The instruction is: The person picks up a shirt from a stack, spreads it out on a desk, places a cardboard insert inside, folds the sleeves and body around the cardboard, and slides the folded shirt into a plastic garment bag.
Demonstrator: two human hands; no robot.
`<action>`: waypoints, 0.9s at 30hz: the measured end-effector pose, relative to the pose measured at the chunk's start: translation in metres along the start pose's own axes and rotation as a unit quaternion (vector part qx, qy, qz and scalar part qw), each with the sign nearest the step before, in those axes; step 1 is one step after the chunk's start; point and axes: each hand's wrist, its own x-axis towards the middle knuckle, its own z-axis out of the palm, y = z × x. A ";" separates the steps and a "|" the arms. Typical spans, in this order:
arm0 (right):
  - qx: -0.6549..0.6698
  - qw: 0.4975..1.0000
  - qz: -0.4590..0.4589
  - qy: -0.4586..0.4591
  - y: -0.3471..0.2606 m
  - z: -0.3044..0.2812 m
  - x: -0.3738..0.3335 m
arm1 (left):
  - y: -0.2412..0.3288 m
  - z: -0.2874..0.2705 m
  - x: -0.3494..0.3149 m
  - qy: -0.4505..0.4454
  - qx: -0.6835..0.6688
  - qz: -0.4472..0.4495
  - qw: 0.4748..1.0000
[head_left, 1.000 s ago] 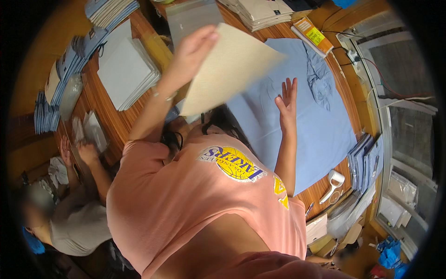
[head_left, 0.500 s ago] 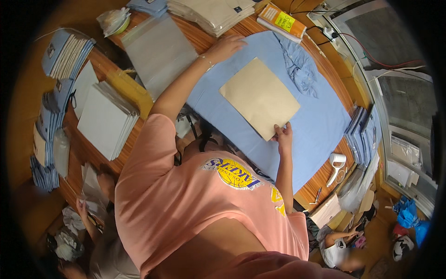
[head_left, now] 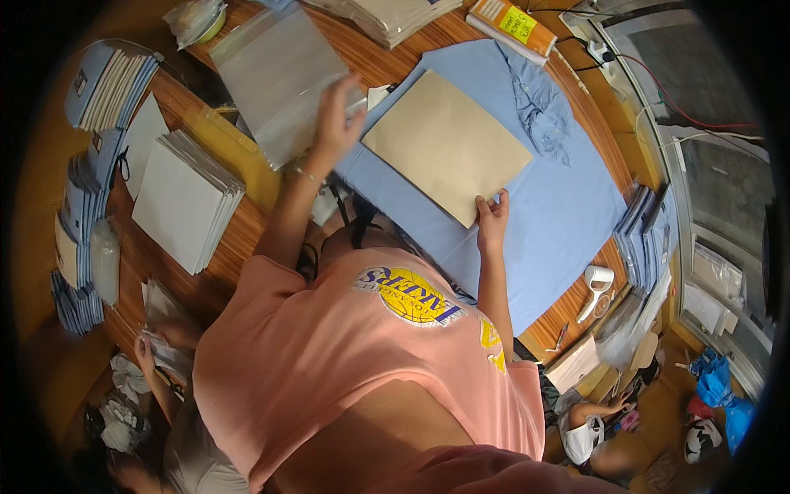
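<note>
A tan cardboard sheet (head_left: 448, 144) lies flat on a light blue shirt (head_left: 559, 206) spread over the wooden table (head_left: 247, 222). My right hand (head_left: 491, 216) rests with its fingertips on the sheet's near corner. My left hand (head_left: 333, 115) is stretched out to the left, fingers apart, at the edge of a stack of clear plastic bags (head_left: 276, 74). It holds nothing that I can see. My pink shirt fills the lower middle of the view.
A pile of white sheets (head_left: 185, 202) lies at the left, with folded blue shirts (head_left: 90, 86) beyond it. More folded blue garments (head_left: 646, 230) and a white hand tool (head_left: 597, 284) sit at the right. Another person's hand (head_left: 146, 350) works at the lower left.
The cardboard sheet, held up in my left hand a second ago, now lies on the blue shirt. My left hand has let go and moved left to the clear bags.
</note>
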 end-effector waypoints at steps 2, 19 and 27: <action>0.011 1.000 0.014 -0.003 0.009 0.006 0.006 | 0.022 0.009 -0.024 -0.087 0.088 0.054 0.991; -0.162 0.986 -0.030 -0.022 -0.017 0.019 0.005 | 0.017 0.067 -0.089 -0.168 0.192 0.053 0.966; -0.219 0.975 -0.019 -0.020 -0.022 0.018 0.009 | 0.020 0.066 -0.090 -0.190 0.206 0.052 0.958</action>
